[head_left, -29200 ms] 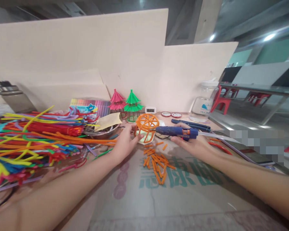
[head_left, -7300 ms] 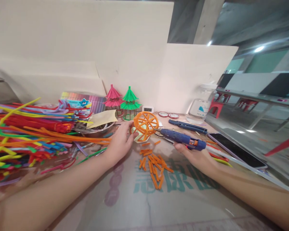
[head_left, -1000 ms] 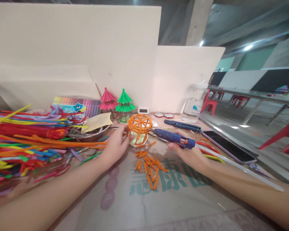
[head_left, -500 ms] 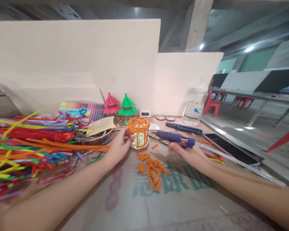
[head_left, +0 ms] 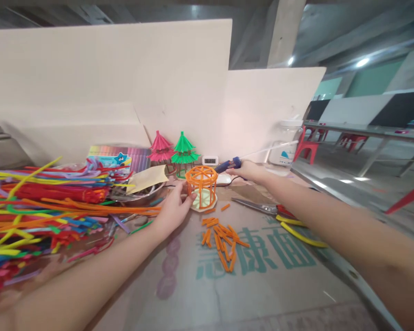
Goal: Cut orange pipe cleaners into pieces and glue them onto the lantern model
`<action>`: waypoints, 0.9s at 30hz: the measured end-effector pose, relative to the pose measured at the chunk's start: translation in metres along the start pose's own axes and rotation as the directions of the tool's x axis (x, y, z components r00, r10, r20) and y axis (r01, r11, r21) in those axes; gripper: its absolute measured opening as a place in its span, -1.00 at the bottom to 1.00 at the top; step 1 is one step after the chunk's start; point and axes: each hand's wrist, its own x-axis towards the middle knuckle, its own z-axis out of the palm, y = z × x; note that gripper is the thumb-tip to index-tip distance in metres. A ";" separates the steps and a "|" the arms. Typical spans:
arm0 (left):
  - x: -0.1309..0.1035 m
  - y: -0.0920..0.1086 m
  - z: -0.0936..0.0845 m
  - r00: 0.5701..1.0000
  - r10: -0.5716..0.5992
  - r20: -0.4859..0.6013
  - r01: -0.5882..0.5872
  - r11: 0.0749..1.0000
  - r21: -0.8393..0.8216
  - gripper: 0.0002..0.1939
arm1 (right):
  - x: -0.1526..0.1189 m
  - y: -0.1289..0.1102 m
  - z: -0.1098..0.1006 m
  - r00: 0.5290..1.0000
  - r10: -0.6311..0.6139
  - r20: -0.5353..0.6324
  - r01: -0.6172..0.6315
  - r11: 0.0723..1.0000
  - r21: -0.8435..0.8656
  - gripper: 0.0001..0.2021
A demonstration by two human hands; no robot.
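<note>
A small round cage of orange pipe cleaners (head_left: 202,174) stands on a pale green base (head_left: 212,208). My left hand (head_left: 177,207) grips it at its left side, the thumb near the base and the other fingers partly hidden. Farther back and to the right, my right hand (head_left: 248,171) is closed around a blue hot glue gun (head_left: 224,166). A long clear glue stick (head_left: 269,149) sticks out of its rear, and its nozzle points left, behind the cage. Short cut orange pipe cleaner pieces (head_left: 224,241) lie in front of the cage.
A heap of coloured pipe cleaners (head_left: 48,207) covers the left. Behind are a marker set (head_left: 134,158), pink (head_left: 161,147) and green (head_left: 183,149) model towers, a small digital clock (head_left: 209,160) and a bottle (head_left: 283,142). Scissors (head_left: 258,206) lie right, partly under my right forearm.
My right hand has carried the glue gun back and left, away from the near right of the cage, uncovering the scissors. My left hand keeps its hold on the cage.
</note>
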 end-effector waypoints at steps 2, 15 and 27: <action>0.000 0.001 0.000 1.000 -0.012 -0.001 0.012 1.000 0.004 -0.67 | 0.010 0.012 0.013 1.000 0.016 -0.005 -0.016 1.000 -0.022 -0.78; 0.003 0.005 0.004 1.000 0.007 -0.008 -0.007 1.000 0.006 -0.64 | 0.003 0.040 0.005 0.999 0.030 0.033 -0.023 0.979 -0.202 -0.63; 0.002 0.010 0.004 1.000 -0.006 -0.024 0.006 1.000 0.028 -0.65 | -0.088 0.006 -0.001 0.939 -0.324 0.119 0.345 0.896 -0.281 -0.84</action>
